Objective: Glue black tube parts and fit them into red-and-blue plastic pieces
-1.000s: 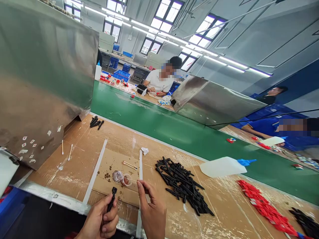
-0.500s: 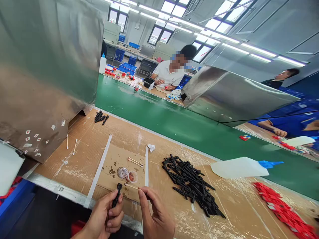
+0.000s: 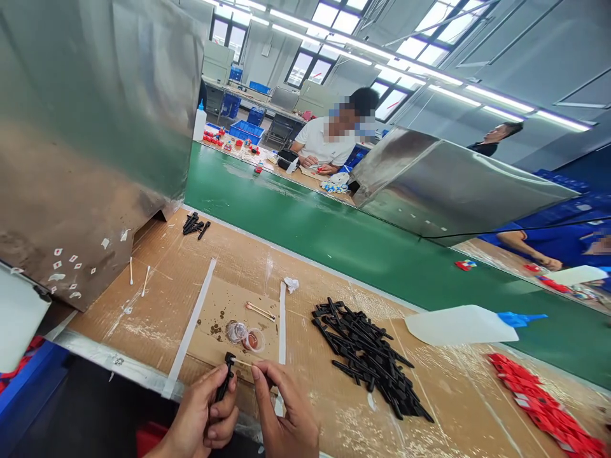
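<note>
My left hand (image 3: 203,413) is closed around a small black plastic part (image 3: 229,360), held upright with its blocky head above the fingers. Between thumb and forefinger, my right hand (image 3: 286,407) pinches a cotton swab (image 3: 243,362). The swab's tip meets the head of the black part. Just beyond the hands, a small clear cup with reddish-brown liquid (image 3: 254,340) sits on a cardboard sheet (image 3: 210,346), beside its clear lid (image 3: 236,331). Two used swabs (image 3: 260,310) lie behind them.
A heap of black parts (image 3: 365,356) lies right of my hands, with a white bottle (image 3: 461,324) and red pieces (image 3: 544,404) farther right. Several black parts (image 3: 195,224) and two swabs (image 3: 146,281) lie left. A green belt (image 3: 305,210) crosses behind; a co-worker (image 3: 329,140) sits beyond.
My right hand has moved left, bringing the swab's tip to the head of the black part. My left hand stays nearly where it was.
</note>
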A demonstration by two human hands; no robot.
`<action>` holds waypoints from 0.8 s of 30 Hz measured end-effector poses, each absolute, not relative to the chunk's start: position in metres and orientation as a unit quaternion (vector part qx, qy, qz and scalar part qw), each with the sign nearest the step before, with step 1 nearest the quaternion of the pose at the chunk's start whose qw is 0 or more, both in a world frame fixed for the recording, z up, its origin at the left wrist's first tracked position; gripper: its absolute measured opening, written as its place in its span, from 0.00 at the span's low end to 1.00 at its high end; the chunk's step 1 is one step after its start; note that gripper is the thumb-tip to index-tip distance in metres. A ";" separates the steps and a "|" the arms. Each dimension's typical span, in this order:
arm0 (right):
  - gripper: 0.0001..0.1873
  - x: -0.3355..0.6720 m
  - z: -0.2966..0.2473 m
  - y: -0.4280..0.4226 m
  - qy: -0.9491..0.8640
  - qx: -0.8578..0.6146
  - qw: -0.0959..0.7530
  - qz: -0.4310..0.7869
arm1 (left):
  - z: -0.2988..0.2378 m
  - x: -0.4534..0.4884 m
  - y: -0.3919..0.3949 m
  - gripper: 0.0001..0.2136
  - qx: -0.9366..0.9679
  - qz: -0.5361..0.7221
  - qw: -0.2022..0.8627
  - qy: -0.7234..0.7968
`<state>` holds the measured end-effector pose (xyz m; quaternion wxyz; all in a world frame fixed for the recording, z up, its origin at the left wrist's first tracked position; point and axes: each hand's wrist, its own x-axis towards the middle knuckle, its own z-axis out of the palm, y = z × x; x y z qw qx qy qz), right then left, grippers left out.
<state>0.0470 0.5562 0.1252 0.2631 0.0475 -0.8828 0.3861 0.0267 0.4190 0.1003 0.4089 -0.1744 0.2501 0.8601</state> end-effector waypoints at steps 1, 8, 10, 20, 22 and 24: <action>0.09 0.047 0.125 0.556 -0.886 0.061 0.263 0.377 | 0.099 0.028 0.420 0.25 -0.173 0.860 0.402 0.263; 0.04 0.041 0.142 0.556 -0.898 0.095 0.271 0.332 | 0.102 0.032 0.425 0.28 -0.142 0.838 0.402 0.340; 0.04 0.041 0.143 0.556 -0.896 0.089 0.280 0.333 | 0.103 0.032 0.424 0.28 -0.138 0.835 0.406 0.344; 0.10 0.047 0.124 0.554 -0.890 0.111 0.279 0.342 | 0.100 0.027 0.414 0.26 -0.147 0.847 0.437 0.263; 0.10 0.043 0.132 0.551 -0.889 0.125 0.277 0.342 | 0.101 0.028 0.415 0.26 -0.148 0.845 0.431 0.281; 0.10 0.039 0.139 0.549 -0.888 0.142 0.268 0.346 | 0.099 0.030 0.417 0.26 -0.148 0.842 0.420 0.304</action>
